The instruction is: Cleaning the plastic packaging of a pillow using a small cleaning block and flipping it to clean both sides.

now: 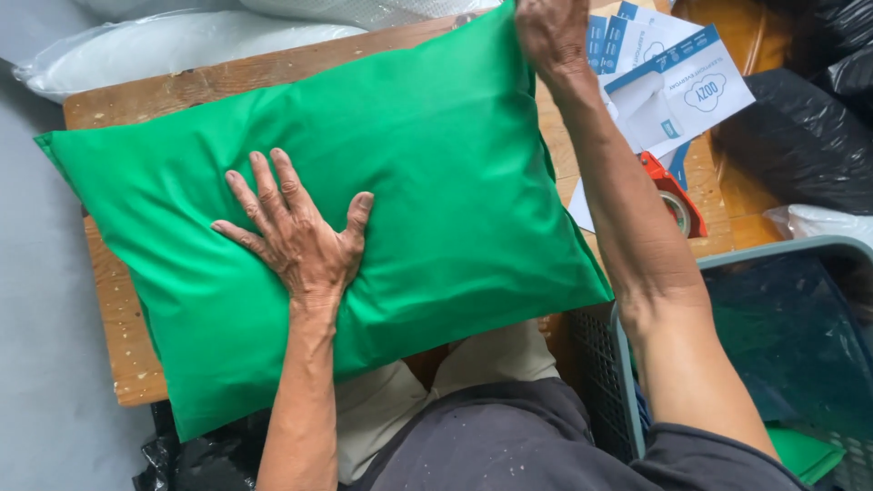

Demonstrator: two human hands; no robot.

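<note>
Green pillow (409,173) lies flat on the wooden counter (123,318), covering most of it. Its near edge and lower-left corner overhang toward the person's lap.

Left hand (296,238): fingers spread, palm pressed flat on the middle of the pillow, holding nothing. Right hand (552,35): at the pillow's far right corner by the top edge of the view. It looks closed on the fabric there, but the fingers are cut off, so I can't tell the grip for sure.

Risks as I read them:
- Only one palm pins the pillow. The cover looks smooth and slippery, so a hard pull at the far corner could slide the whole thing out from under the left hand or skew it on the counter.
- The overhanging near edge has no support. If the left hand lifts, the weight could tip the pillow off toward the lap and the black bag on the floor (195,459).
- Right forearm passes just above the red tape dispenser (671,195) and the stack of white-and-blue printed cards (677,86). Drawing the elbow back could knock them off the counter's right edge into the grey crate (627,391).
- Clear-bagged white pillows (155,45) sit just behind the counter. Pushing the green one forward would shove into them.
</note>
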